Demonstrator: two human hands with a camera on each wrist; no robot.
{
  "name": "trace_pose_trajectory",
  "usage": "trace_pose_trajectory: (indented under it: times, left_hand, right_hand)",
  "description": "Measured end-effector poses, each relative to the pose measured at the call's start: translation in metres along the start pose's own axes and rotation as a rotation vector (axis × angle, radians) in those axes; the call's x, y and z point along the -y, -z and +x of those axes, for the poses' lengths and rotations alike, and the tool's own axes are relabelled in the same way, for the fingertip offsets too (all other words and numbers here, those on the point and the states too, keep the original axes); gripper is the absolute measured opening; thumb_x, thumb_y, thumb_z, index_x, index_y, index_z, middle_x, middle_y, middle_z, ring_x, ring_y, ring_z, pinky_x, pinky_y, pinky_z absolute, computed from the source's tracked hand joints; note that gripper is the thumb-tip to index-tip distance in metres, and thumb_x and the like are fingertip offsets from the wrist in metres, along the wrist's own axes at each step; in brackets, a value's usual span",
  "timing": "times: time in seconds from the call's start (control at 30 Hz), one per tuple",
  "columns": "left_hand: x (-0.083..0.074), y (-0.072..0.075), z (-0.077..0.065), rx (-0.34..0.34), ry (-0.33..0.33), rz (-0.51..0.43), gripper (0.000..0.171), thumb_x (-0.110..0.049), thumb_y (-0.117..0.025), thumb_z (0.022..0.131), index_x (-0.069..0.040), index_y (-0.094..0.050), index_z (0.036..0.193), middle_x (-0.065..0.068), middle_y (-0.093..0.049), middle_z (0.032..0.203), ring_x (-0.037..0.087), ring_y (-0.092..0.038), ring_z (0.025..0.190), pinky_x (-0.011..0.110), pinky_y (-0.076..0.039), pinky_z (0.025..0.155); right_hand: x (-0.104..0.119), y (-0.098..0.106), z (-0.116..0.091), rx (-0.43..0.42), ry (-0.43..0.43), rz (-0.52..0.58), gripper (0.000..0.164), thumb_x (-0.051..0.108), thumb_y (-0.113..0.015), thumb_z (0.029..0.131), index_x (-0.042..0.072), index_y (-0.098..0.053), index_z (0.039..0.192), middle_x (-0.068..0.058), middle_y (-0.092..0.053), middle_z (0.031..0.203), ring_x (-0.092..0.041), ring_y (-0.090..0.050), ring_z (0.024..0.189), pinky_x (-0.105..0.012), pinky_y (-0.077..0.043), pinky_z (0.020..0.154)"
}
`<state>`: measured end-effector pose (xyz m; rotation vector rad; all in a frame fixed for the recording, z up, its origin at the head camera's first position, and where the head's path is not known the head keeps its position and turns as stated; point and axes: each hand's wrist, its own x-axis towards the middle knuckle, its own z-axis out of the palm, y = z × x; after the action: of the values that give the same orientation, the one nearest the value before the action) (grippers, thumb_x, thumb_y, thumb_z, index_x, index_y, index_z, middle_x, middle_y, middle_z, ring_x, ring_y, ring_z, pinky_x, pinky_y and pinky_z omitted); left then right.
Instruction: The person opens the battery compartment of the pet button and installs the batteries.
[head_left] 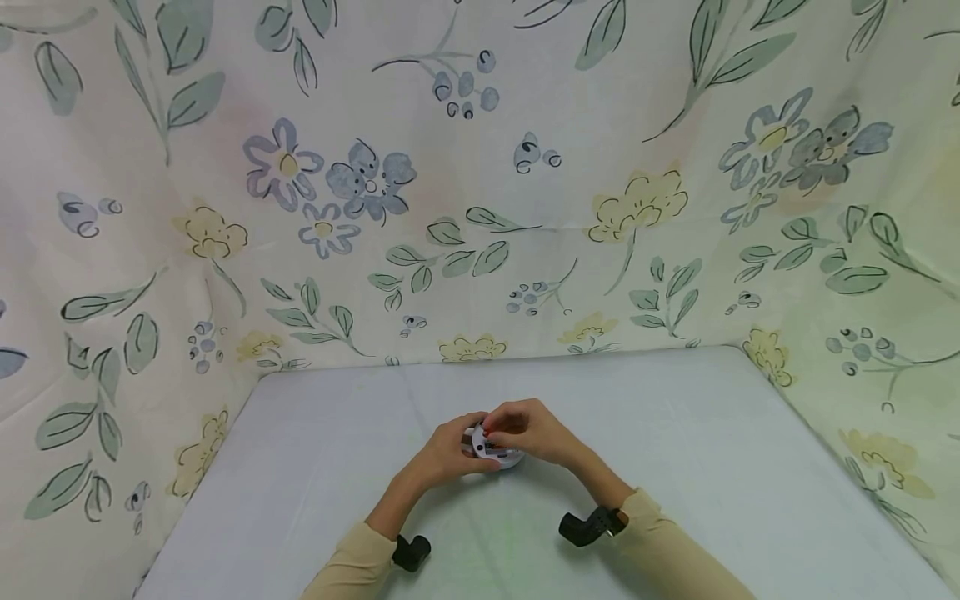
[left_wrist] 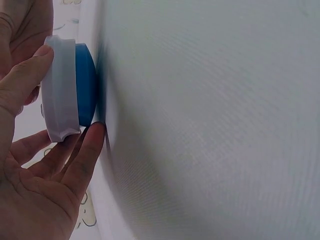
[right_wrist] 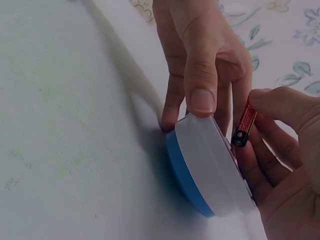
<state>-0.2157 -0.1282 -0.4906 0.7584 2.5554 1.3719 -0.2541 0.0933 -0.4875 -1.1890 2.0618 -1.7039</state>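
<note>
A round white device with a blue base is tilted on the white table, its opened-looking face with dark spots toward the person in the head view. My left hand grips its rim, thumb on one side and fingers on the other. In the left wrist view the blue base is close against the tabletop. Between thumb and fingers my right hand pinches a small red and black battery. One end of the battery points at the device's face, right beside it.
A white-covered table lies under both hands. Floral cloth hangs behind it and along both sides. Black wrist cameras sit on both forearms, below the hands.
</note>
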Motion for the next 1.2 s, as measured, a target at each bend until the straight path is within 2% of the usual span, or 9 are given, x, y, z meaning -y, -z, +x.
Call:
trace_pose_trajectory:
  times: [0.17,0.4,0.5,0.6,0.77,0.9,1.03,1.2]
  left_hand:
    - [-0.001,0.001,0.000,0.004,-0.003,-0.005,0.069,-0.026,-0.084,0.088,-0.003,-0.051,0.143,0.012,-0.058,0.134,0.028,-0.062,0.111,0.030,-0.056,0.083]
    - [0.000,0.000,0.000,0.005,0.016,-0.034,0.070,-0.024,-0.085,0.087,-0.002,-0.051,0.144,0.011,-0.058,0.136,0.028,-0.062,0.112,0.030,-0.056,0.084]
    - [0.000,0.000,0.001,0.004,0.042,-0.024,0.074,-0.024,-0.085,0.086,0.000,-0.049,0.146,0.014,-0.057,0.136,0.030,-0.062,0.112,0.032,-0.056,0.084]
    - [0.000,-0.001,0.001,0.003,0.064,-0.012,0.078,-0.025,-0.086,0.085,0.002,-0.047,0.147,0.017,-0.056,0.136,0.030,-0.062,0.112,0.033,-0.056,0.085]
    - [0.000,0.000,0.002,0.001,0.055,-0.015,0.079,-0.024,-0.086,0.085,0.005,-0.046,0.147,0.019,-0.055,0.138,0.031,-0.062,0.112,0.035,-0.056,0.085]
    - [-0.001,0.001,0.001,0.007,0.055,-0.018,0.078,-0.023,-0.086,0.085,0.004,-0.046,0.147,0.019,-0.055,0.138,0.031,-0.062,0.112,0.034,-0.056,0.084]
    - [-0.001,0.001,0.002,0.020,0.059,-0.012,0.079,-0.021,-0.086,0.085,0.004,-0.045,0.148,0.019,-0.054,0.138,0.031,-0.062,0.111,0.032,-0.056,0.083]
    - [-0.001,0.002,0.003,0.039,0.071,0.025,0.082,-0.024,-0.086,0.085,0.003,-0.043,0.150,0.017,-0.054,0.137,0.029,-0.062,0.111,0.031,-0.056,0.083]
  right_hand:
    - [-0.002,-0.002,0.002,0.014,0.005,-0.018,0.016,-0.001,-0.069,0.096,-0.005,-0.070,0.111,-0.007,-0.071,0.104,-0.022,-0.067,0.090,-0.035,-0.057,0.083]
    - [-0.004,0.000,0.000,0.006,-0.006,-0.026,0.017,0.000,-0.070,0.095,-0.004,-0.070,0.112,-0.016,-0.070,0.105,-0.024,-0.068,0.092,-0.035,-0.057,0.084]
    - [-0.002,0.004,-0.002,-0.019,-0.019,-0.052,0.018,0.001,-0.071,0.095,-0.001,-0.070,0.113,-0.013,-0.071,0.107,-0.024,-0.067,0.095,-0.035,-0.056,0.086]
    - [-0.002,0.010,-0.006,-0.049,-0.023,-0.075,0.020,0.002,-0.073,0.094,0.000,-0.071,0.114,-0.012,-0.070,0.109,-0.027,-0.066,0.097,-0.040,-0.056,0.088]
    - [-0.007,0.016,-0.011,-0.071,0.002,-0.104,0.026,0.001,-0.078,0.090,0.000,-0.070,0.115,-0.012,-0.068,0.113,-0.034,-0.062,0.105,-0.053,-0.051,0.094]
    - [-0.009,0.019,-0.014,-0.059,0.005,-0.127,0.033,0.004,-0.082,0.087,0.002,-0.069,0.117,-0.009,-0.065,0.119,-0.033,-0.059,0.112,-0.054,-0.048,0.098]
    - [-0.008,0.019,-0.017,-0.039,-0.044,-0.165,0.040,0.011,-0.086,0.084,0.008,-0.069,0.120,-0.009,-0.061,0.129,-0.026,-0.053,0.121,-0.051,-0.045,0.103]
    - [-0.007,0.018,-0.020,0.037,-0.101,-0.164,0.051,0.015,-0.088,0.081,0.011,-0.065,0.127,-0.015,-0.050,0.144,-0.028,-0.043,0.133,-0.053,-0.041,0.106]
